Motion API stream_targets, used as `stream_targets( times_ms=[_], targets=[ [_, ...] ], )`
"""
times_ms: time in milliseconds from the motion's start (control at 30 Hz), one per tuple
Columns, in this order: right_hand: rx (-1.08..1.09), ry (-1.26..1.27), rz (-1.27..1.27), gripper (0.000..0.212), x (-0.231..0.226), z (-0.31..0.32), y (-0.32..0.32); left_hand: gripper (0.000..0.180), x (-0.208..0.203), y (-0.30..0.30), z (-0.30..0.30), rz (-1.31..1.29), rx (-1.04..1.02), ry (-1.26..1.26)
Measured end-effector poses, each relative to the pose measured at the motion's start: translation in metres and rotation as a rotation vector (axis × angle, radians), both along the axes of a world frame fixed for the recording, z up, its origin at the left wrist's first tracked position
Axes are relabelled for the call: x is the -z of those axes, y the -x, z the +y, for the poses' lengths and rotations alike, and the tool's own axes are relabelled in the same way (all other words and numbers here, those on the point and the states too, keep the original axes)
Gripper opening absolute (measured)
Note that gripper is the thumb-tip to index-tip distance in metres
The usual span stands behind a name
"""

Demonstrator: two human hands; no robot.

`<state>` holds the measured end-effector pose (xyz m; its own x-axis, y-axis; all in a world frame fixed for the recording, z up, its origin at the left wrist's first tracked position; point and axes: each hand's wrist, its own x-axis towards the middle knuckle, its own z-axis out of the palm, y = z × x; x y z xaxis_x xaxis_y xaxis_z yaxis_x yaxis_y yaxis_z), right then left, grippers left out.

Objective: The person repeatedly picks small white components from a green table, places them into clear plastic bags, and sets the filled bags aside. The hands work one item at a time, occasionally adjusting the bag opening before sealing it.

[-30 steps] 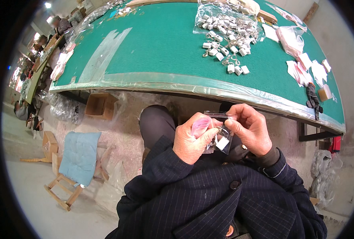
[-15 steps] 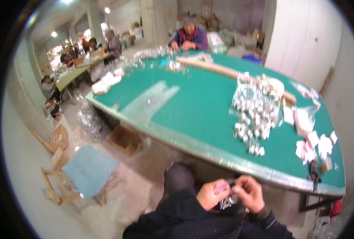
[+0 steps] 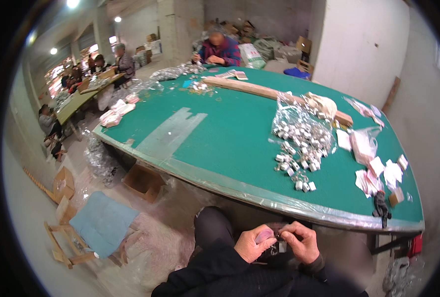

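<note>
Evidently mid-piece, you work a small packet (image 3: 274, 250) between both hands, just below the near edge of the green table (image 3: 230, 148).

Your left hand (image 3: 250, 247) curls around a pink wad (image 3: 264, 236), its thumb seeming to pinch the packet's left side; your right hand (image 3: 304, 244) has thumb and forefinger pressed together at its upper edge. The packet sits over your lap, a bit of white showing; whether its mouth is closed is too small to tell. Much looks left: a broad heap of white blocks (image 3: 305, 144) with metal links lies loose on the table, partly under or in a clear bag (image 3: 287, 118). Slips (image 3: 368, 183) and a dark glove (image 3: 381, 204) lie farther right. How many pieces are done, you cannot tell from here.
</note>
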<state>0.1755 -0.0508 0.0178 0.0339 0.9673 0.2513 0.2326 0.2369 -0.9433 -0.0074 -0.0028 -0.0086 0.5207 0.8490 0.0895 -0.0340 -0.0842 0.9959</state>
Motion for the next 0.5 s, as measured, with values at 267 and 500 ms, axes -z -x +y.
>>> stream_targets(
  times_ms=[267, 500],
  targets=[
    [0.043, -0.001, 0.058, 0.013, -0.0021, -0.0048, 0.0, 0.016, -0.0052, -0.0023, -0.003, 0.07, -0.001, -0.063],
    [0.052, 0.078, 0.104, 0.012, -0.0016, -0.0055, -0.0001, 0.017, -0.0085, -0.0021, -0.0023, 0.192, 0.003, -0.138]
  ],
)
